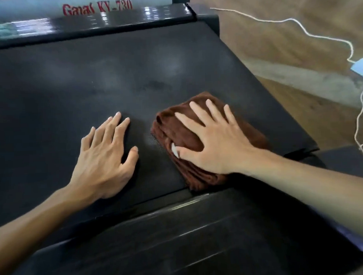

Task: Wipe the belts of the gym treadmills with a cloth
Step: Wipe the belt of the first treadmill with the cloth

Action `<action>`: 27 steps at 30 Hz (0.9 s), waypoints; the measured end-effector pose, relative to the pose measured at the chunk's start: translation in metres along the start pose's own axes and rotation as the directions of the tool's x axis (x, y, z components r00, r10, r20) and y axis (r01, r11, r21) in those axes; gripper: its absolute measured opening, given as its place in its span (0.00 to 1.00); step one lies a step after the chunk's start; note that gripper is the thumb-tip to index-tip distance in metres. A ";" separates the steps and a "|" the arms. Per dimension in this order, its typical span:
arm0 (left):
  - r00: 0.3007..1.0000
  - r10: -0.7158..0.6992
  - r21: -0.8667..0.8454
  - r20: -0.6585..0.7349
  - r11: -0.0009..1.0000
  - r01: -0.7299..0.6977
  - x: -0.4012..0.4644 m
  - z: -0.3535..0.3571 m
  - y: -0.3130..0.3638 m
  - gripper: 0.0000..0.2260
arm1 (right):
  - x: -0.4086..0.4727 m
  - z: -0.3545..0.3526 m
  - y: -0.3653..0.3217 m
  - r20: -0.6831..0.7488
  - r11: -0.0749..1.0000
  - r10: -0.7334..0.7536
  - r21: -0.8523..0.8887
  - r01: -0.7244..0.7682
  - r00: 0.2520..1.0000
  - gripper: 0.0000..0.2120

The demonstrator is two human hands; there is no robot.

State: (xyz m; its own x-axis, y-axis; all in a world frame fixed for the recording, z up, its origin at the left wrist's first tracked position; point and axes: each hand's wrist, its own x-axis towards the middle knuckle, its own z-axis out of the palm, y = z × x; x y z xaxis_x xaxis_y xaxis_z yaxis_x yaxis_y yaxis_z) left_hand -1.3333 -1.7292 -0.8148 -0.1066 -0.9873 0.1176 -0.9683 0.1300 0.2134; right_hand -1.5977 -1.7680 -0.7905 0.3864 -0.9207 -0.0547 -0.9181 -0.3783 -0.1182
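The right hand (209, 140) lies spread flat on the folded brown cloth (176, 135), fingers splayed and pressing it onto the black treadmill belt (92, 74), near the belt's right edge and close to the person. The left hand (107, 152) rests beside it, palm down with straight fingers on the bare belt, holding nothing. To wipe well, I'd judge the palm should keep even weight on the cloth and push it in long overlapping strokes toward the grey dusty smears farther up the belt (they look the dirtiest part), while the left hand steadies the belt. Off to the right, a white cord (308, 33) trails over the wooden floor (276, 51) to a small white box (362, 68), well apart from the hands. The glossy side rail (179, 226) in front lies just below the cloth, which could snag there.
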 end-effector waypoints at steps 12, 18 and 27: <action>1.000 0.004 0.004 -0.001 1.000 -0.004 0.000 0.001 -0.001 0.37 | 0.012 0.004 -0.022 0.000 0.996 -0.089 -0.016 0.089 0.996 0.46; 1.000 -0.006 0.011 -0.006 1.000 0.006 0.000 0.004 0.000 0.36 | 0.034 -0.012 0.040 0.051 0.984 0.166 -0.071 -0.163 0.985 0.49; 1.000 -0.003 0.001 0.022 1.000 0.003 -0.002 0.000 -0.001 0.37 | 0.012 0.003 0.009 -0.034 0.999 0.010 -0.047 -0.012 0.999 0.44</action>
State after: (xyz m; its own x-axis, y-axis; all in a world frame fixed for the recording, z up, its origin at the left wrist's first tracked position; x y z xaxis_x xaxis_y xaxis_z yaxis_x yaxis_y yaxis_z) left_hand -1.3318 -1.7276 -0.8153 -0.1086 -0.9895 0.0956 -0.9689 0.1269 0.2124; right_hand -1.6013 -1.7819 -0.7951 0.3736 -0.9273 -0.0220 -0.9258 -0.3713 -0.0712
